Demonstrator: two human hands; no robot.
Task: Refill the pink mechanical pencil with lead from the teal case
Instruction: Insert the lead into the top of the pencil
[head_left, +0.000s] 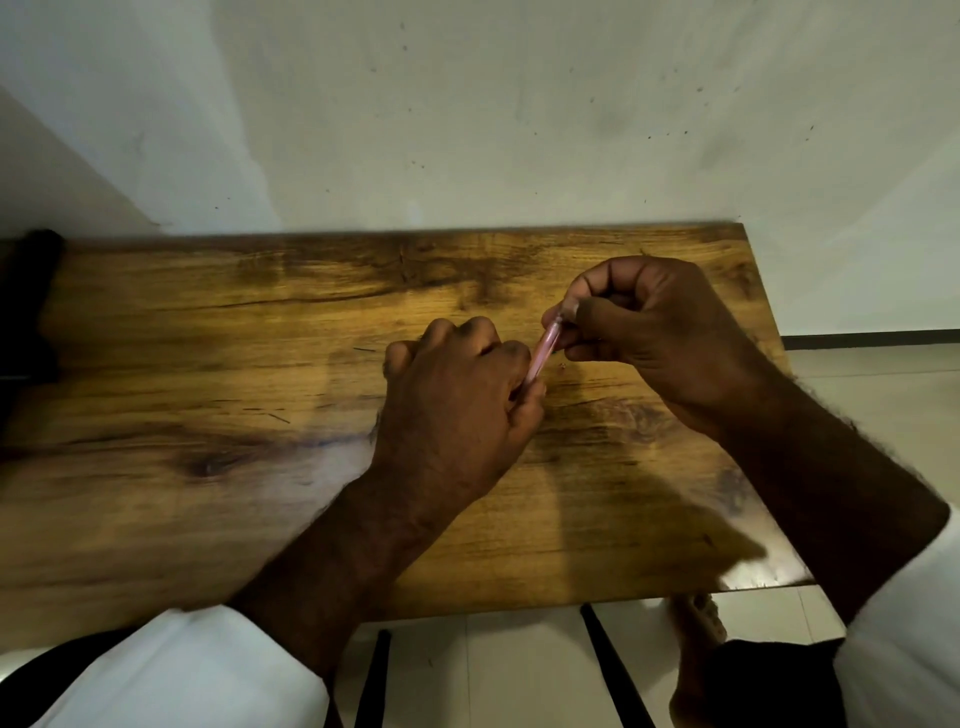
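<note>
At the bottom of the frame two white sleeves (171, 670) give way to bare forearms that reach up over the near edge of the wooden table (182, 374), its glossy brown grain streaked dark and catching a pale sheen. At centre the left hand (457, 400) is curled into a closed fist around the lower end of the pink mechanical pencil (543, 353), a slim translucent barrel tilted up to the right. Just beyond, right of centre, the right hand (654, 332) pinches the pencil's top end between thumb and fingertips; whether it holds a cap or a lead there is too blurred to tell. The step looks like work at the barrel's open end: keep the pencil steady and feed straight, since lead snaps easily. The teal case is not visible. Behind rises a plain speckled wall (493, 114).
</note>
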